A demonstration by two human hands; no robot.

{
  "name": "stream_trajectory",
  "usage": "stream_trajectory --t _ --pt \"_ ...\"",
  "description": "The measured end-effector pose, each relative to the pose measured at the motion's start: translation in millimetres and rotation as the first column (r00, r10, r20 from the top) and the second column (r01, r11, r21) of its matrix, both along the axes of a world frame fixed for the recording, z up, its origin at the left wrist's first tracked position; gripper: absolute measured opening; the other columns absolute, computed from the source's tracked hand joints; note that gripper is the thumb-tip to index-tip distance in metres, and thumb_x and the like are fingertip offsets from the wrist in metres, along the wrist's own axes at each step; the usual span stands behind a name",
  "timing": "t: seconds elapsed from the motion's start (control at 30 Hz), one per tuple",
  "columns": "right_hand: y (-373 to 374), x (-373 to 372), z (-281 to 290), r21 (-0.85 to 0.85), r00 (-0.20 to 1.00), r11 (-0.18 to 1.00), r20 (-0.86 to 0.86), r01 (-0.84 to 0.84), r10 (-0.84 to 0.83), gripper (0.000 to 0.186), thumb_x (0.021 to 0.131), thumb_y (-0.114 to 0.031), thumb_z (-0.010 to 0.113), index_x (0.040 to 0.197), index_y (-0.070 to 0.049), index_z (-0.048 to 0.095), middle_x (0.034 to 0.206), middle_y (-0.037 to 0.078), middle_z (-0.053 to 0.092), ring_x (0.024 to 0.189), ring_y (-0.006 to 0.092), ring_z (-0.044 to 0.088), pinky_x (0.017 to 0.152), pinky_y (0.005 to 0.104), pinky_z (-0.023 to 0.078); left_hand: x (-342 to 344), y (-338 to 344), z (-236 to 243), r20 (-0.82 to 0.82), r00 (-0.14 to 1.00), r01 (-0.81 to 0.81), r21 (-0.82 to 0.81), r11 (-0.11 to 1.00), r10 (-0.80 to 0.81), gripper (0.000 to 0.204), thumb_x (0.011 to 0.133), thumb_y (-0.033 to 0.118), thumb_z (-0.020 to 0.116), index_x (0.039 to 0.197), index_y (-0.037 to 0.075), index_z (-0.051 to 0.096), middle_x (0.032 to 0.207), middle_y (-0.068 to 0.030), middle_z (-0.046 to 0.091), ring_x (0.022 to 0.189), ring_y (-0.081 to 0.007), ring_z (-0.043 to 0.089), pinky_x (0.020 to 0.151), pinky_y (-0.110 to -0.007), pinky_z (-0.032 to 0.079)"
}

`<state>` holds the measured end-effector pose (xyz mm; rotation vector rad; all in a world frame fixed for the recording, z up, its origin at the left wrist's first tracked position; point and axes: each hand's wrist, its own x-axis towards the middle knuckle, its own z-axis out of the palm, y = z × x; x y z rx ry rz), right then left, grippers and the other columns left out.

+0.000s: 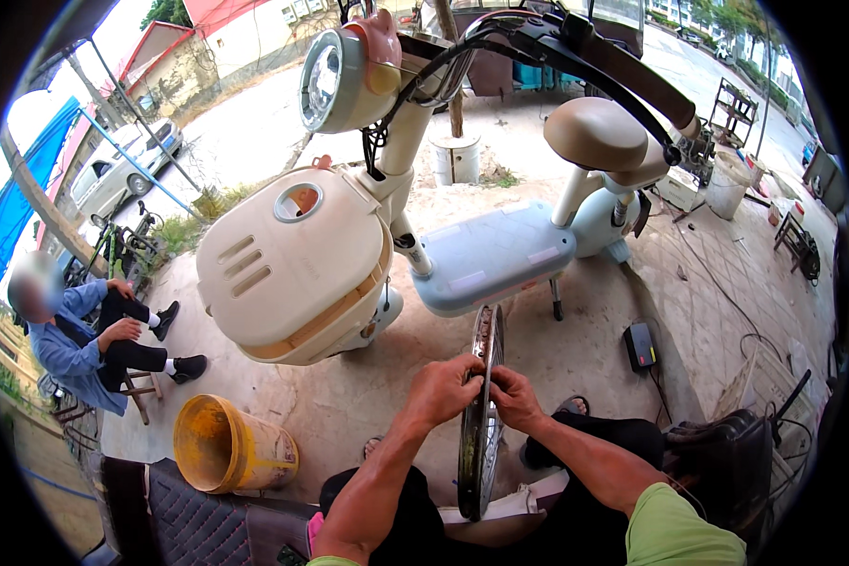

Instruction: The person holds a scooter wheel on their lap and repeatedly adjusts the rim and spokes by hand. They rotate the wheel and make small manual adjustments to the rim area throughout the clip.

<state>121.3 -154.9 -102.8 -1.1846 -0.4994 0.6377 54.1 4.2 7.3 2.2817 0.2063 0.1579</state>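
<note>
A narrow metal wheel rim (477,453), seen nearly edge-on, stands upright between my legs, its top near the scooter's footboard. My left hand (448,389) grips its left side with bent fingers. From the right, my right hand (514,396) pinches the same rim just beside the left one. Anything small between my fingertips is hidden. Beyond the rim is a cream and pale blue electric scooter (495,255) with a front basket box (274,274).
At left a person in a blue shirt (85,340) sits on a stool near a yellow bucket (264,453). A black charger box (640,347) with cables lies at right, a white bucket (726,189) farther back. A quilted dark seat (198,519) lies at lower left.
</note>
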Motion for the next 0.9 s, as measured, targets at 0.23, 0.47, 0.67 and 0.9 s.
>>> stream_trajectory --t 0.23,0.47,0.67,0.9 --pt "-2.7 1.9 10.1 -0.042 0.998 0.997 0.013 -0.069 0.069 0.015 0.103 -0.01 0.056 0.113 -0.002 0.064 0.098 -0.002 0.062 0.087 0.0064 0.056 0.078 0.0235 0.048 1.2 -0.8 3.0 -0.065 0.998 0.007 0.051 0.999 -0.004 0.02 0.085 0.023 0.066 0.1 0.012 0.072 0.085 -0.0146 0.072 0.079 -0.0343 0.07 0.072 -0.042 0.055" --pt "-0.2 -1.6 9.2 0.025 0.999 0.999 -0.011 0.036 -0.035 0.014 0.1 -0.006 0.06 0.114 -0.002 0.062 0.101 0.003 0.066 0.093 0.0081 0.06 0.082 0.0252 0.05 1.7 -3.2 6.5 -0.083 0.997 -0.003 0.059 0.998 0.008 0.023 0.085 0.026 0.066 0.102 0.012 0.072 0.085 -0.0149 0.072 0.081 -0.0348 0.07 0.074 -0.044 0.054" --pt "-0.1 -0.8 -5.0 0.002 0.988 0.995 0.122 0.1 -0.099 0.012 0.098 -0.002 0.06 0.11 -0.001 0.064 0.094 0.002 0.065 0.087 0.0089 0.061 0.076 0.0247 0.05 1.8 -4.4 4.2 -0.06 0.998 0.026 0.027 0.999 -0.025 0.026 0.085 0.026 0.066 0.106 0.012 0.072 0.085 -0.0153 0.072 0.08 -0.0342 0.07 0.073 -0.042 0.055" --pt "-1.9 5.9 -9.5 -0.101 0.944 0.991 0.328 0.085 -0.048 0.011 0.099 -0.003 0.059 0.107 -0.001 0.065 0.095 0.002 0.063 0.087 0.0082 0.058 0.074 0.0247 0.048 0.9 -1.9 -2.5 -0.048 0.999 0.003 0.034 0.999 -0.001 0.022 0.086 0.024 0.065 0.101 0.011 0.073 0.083 -0.0154 0.071 0.078 -0.0335 0.07 0.071 -0.042 0.054"
